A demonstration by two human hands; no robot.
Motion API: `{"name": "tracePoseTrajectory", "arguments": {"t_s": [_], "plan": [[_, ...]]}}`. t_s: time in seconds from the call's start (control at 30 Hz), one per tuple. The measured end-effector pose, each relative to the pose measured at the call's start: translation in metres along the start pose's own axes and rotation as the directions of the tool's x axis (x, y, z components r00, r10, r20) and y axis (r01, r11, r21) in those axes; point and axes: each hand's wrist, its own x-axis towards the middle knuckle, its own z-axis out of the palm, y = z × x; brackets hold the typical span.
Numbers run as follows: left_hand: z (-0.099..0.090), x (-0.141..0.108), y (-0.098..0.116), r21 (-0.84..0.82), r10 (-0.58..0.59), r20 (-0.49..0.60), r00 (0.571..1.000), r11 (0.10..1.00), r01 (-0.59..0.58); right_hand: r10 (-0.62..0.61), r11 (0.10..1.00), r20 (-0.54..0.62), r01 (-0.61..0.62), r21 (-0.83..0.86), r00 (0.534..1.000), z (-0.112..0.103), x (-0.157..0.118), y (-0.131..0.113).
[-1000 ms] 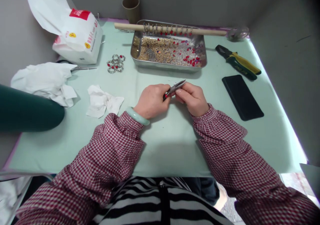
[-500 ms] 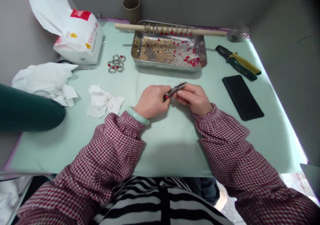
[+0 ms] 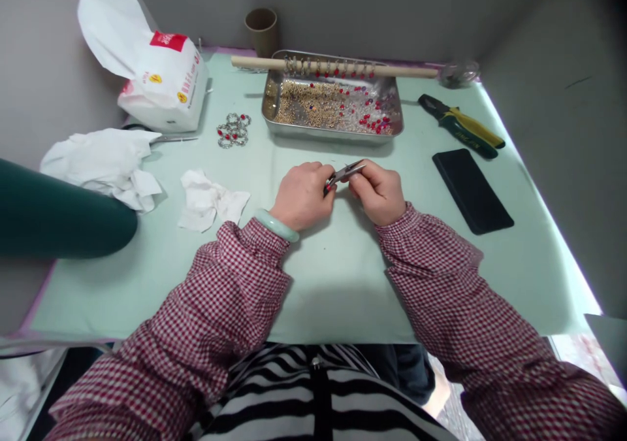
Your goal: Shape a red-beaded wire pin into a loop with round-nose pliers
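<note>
My left hand (image 3: 304,196) is wrapped round the handles of small pliers (image 3: 345,172), whose metal jaws point right toward the other hand. My right hand (image 3: 379,191) is closed in a pinch at the jaws; whatever lies between its fingertips is too small to name. Beyond both hands stands a metal tray (image 3: 333,132) of gold, clear and red beads. A wooden stick (image 3: 406,71) carrying several rings with red beads rests across the tray. More rings (image 3: 234,130) lie in a small pile left of it.
Yellow-green pliers (image 3: 463,127) and a black phone-like slab (image 3: 473,191) lie at right. At left are a tissue pack (image 3: 166,95), crumpled tissues (image 3: 210,199), scissors (image 3: 176,138) and a dark green cylinder (image 3: 63,215). A brown cup (image 3: 262,31) stands behind.
The camera view has shifted slightly. My right hand's fingers have drawn closer together at the pliers' jaws, and the jaws look a little wider apart.
</note>
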Motion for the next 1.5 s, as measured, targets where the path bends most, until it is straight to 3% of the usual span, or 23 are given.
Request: {"name": "tracePoseTrajectory", "arguments": {"t_s": [0.2, 0.4, 0.7, 1.03, 1.3, 1.5], "plan": [[0.002, 0.001, -0.001, 0.057, -0.011, -0.027, 1.000, 0.998, 0.013, -0.101, 0.969, -0.065, 0.084, -0.233, 0.993, 0.001, 0.000, 0.004], [0.004, 0.000, -0.001, 0.098, -0.048, -0.049, 0.998, 0.994, 0.052, -0.074, 0.897, -0.160, -0.004, -0.442, 0.984, -0.003, -0.004, 0.013], [0.006, -0.003, 0.000, 0.108, 0.025, -0.068, 0.997, 0.994, -0.018, -0.111, 0.863, -0.220, -0.016, -0.505, 0.969, -0.008, -0.011, 0.013], [0.008, -0.002, 0.003, 0.023, 0.111, -0.167, 0.980, 0.994, -0.109, -0.136, 0.852, -0.196, 0.014, -0.524, 0.971, -0.010, -0.020, 0.014], [0.012, 0.002, 0.001, -0.007, 0.155, -0.190, 0.970, 0.987, -0.159, -0.156, 0.764, -0.167, 0.012, -0.645, 0.974, -0.010, -0.029, 0.014], [0.012, 0.002, 0.004, -0.019, 0.172, -0.192, 0.966, 0.984, -0.179, -0.168, 0.698, -0.207, -0.032, -0.716, 0.964, -0.011, -0.034, 0.013]]}}
